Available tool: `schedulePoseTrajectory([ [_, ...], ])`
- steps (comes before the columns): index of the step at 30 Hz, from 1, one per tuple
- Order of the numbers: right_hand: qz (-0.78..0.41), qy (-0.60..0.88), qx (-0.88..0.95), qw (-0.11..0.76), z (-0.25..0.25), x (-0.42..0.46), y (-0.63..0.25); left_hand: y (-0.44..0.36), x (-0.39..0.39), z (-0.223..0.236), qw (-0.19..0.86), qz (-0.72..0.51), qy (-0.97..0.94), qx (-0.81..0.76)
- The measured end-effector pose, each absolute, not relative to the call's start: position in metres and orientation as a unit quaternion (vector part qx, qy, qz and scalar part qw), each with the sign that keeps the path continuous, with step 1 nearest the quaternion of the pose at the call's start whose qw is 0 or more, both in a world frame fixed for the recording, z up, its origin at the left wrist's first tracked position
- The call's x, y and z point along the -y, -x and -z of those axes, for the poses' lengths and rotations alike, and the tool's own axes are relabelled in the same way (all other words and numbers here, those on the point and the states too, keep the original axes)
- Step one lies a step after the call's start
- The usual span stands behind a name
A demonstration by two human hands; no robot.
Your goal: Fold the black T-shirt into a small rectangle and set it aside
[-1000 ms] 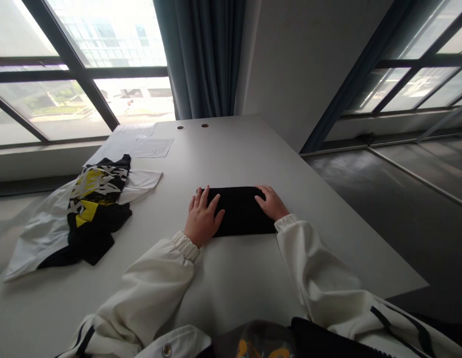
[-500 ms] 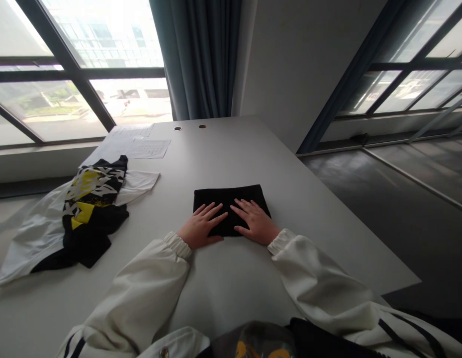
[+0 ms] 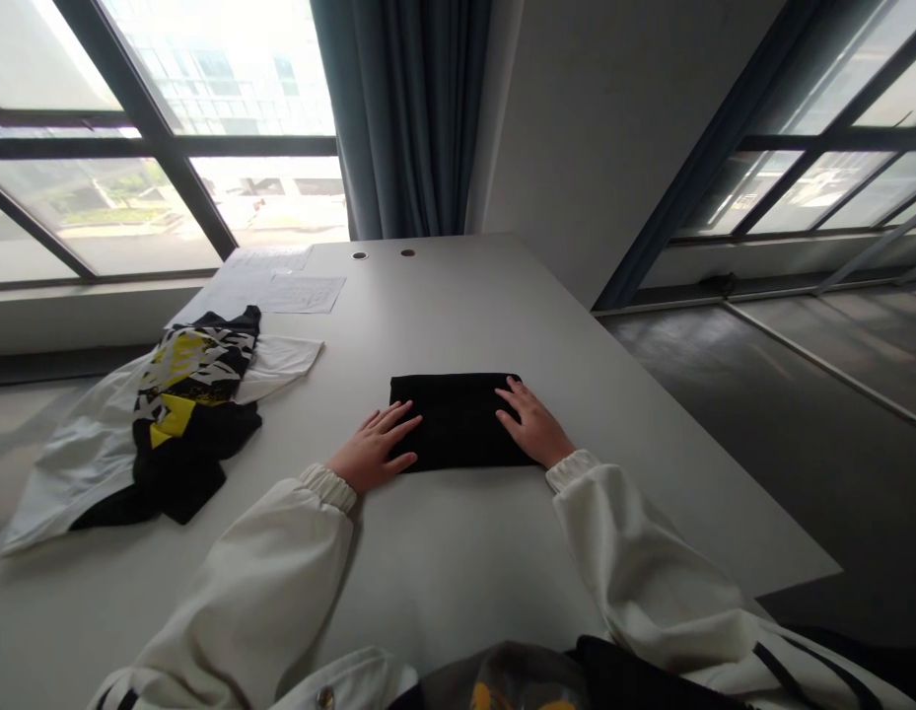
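A black cloth, folded into a flat rectangle, lies on the white table in front of me. My left hand rests on its left edge, fingers spread and pointing inward. On the right edge lies my right hand, its fingers also apart and flat on the fabric. Neither hand grips anything. Whether the cloth is a garment, and of what kind, I cannot tell.
To the left, black, white and yellow printed clothing lies spread on the table. Papers are at the far left, near two round cable holes. Windows, a blue curtain and a pillar stand behind.
Both hands have slid outward from the middle of the black cloth to its left and right edges, uncovering its centre. The view has shifted slightly.
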State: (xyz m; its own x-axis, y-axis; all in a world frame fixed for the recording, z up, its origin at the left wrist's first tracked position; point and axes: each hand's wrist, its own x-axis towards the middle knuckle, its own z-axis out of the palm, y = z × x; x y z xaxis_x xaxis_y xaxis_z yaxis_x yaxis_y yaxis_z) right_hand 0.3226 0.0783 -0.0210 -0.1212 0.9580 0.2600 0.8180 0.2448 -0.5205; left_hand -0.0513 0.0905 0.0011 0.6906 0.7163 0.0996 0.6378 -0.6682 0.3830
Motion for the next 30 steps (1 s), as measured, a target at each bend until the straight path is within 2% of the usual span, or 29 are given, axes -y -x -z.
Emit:
schedulePoseTrajectory([
  [6,-0.179,0.607,0.710,0.309,0.020,-0.097,-0.340,0.049,-0.087,0.001,0.157,-0.154,-0.900,-0.376],
  [10,-0.234,0.617,0.668,0.344,0.014,-0.127,-0.358,0.052,-0.095,0.006,0.161,-0.200,-0.852,-0.456],
  [16,-0.268,0.587,0.683,0.342,0.007,-0.143,-0.361,0.045,-0.136,0.011,0.187,-0.263,-0.783,-0.532],
  [22,-0.305,0.563,0.657,0.398,-0.001,-0.127,-0.354,0.025,-0.173,0.004,0.182,-0.251,-0.782,-0.541],
  [30,-0.407,0.572,0.557,0.443,-0.001,-0.122,-0.350,0.031,-0.169,0.006,0.141,-0.212,-0.800,-0.543],
])
